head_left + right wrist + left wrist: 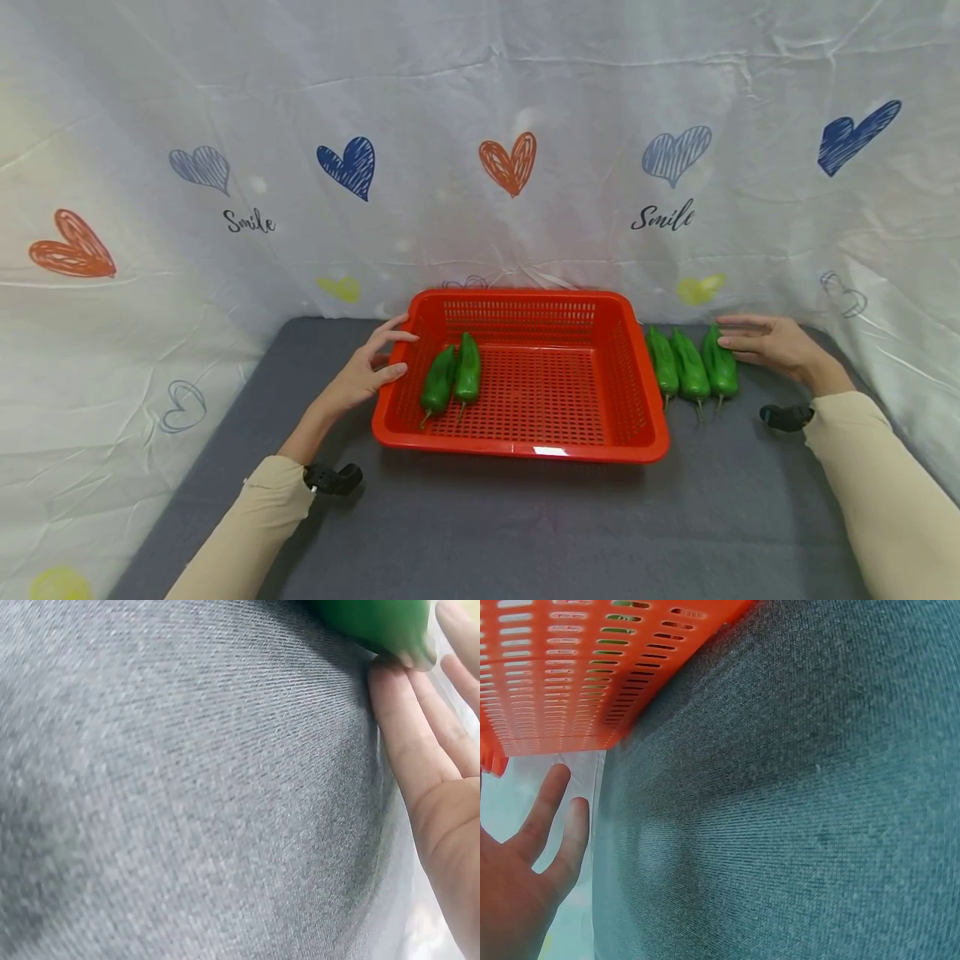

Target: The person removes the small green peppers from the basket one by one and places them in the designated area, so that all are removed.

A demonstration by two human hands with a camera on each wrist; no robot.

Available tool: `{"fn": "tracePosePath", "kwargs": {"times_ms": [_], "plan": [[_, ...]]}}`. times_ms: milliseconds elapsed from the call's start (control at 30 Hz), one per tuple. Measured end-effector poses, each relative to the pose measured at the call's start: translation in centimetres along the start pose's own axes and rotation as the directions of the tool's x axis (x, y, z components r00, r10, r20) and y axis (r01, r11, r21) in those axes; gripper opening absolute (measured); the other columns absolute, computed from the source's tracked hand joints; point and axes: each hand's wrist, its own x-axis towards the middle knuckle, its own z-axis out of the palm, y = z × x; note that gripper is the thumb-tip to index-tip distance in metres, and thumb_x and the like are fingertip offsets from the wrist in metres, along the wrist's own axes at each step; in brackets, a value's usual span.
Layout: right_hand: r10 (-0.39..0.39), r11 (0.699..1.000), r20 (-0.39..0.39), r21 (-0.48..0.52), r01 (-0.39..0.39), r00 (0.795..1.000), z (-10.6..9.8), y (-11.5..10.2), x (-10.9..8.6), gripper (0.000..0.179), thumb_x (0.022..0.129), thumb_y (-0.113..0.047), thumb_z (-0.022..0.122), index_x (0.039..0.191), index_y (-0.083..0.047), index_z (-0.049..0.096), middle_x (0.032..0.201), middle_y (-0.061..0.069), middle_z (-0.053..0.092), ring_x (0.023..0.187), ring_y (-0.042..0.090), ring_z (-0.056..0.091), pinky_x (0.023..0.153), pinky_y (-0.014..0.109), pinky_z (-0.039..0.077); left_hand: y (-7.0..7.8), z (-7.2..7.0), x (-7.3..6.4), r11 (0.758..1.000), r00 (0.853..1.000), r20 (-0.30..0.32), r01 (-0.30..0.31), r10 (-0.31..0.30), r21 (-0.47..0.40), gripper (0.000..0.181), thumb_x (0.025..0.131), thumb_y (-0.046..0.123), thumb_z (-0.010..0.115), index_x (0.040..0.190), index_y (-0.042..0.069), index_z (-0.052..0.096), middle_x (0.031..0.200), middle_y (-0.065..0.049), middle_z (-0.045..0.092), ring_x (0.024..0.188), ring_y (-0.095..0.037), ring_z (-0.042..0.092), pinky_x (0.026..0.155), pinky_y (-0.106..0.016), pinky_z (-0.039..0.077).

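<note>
My left hand [369,368] rests at the left rim of a red plastic basket [517,456], thumb and fingers spread over the edge. In the left wrist view, two straight fingers [574,840] of it extend beside the basket's slotted wall [562,690]. Inside the basket, toward its left side, lie two green peppers, one [438,385] tilted against the other [468,371]. My right hand [780,348] touches the outermost of three green peppers [721,367] with nearly straight fingers. Its fingertips reach that pepper's far end [390,626] in the right wrist view.
Two more peppers, one [663,365] close by the basket's right wall and one [692,368] beside it, lie on the grey tabletop [480,533]. A white cloth [435,92] printed with hearts hangs behind the table and along its sides.
</note>
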Motion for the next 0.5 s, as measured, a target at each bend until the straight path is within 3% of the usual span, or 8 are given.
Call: {"fn": "tracePosePath", "kwargs": {"times_ms": [133, 500], "plan": [[0.000, 1.000, 0.005, -0.003, 0.000, 1.000, 0.0, -0.1, -0.3, 0.066, 0.097, -0.007, 0.071, 0.151, 0.011, 0.036, 0.115, -0.020, 0.064, 0.105, 0.000, 0.063, 0.087, 0.028, 0.053, 0.1, 0.1, 0.0, 1.000, 1.000, 0.003, 0.003, -0.003, -0.008, 0.042, 0.099, 0.000, 0.062, 0.140, -0.002, 0.053, 0.165, -0.012, 0.018, 0.110, -0.045, 0.060, 0.081, -0.041, 0.054], [-0.050, 0.999, -0.020, -0.013, 0.050, 0.999, -0.1, -1.1, -1.7, 0.068, 0.100, -0.007, 0.066, 0.151, 0.017, 0.027, 0.118, -0.017, 0.062, 0.106, -0.001, 0.062, 0.089, 0.032, 0.053, 0.0, 0.1, -0.1, 1.000, 1.000, -0.004, 0.010, -0.010, 0.001, 0.042, 0.099, -0.001, 0.062, 0.140, -0.001, 0.053, 0.165, -0.011, 0.019, 0.115, -0.046, 0.057, 0.082, -0.041, 0.054]]}}
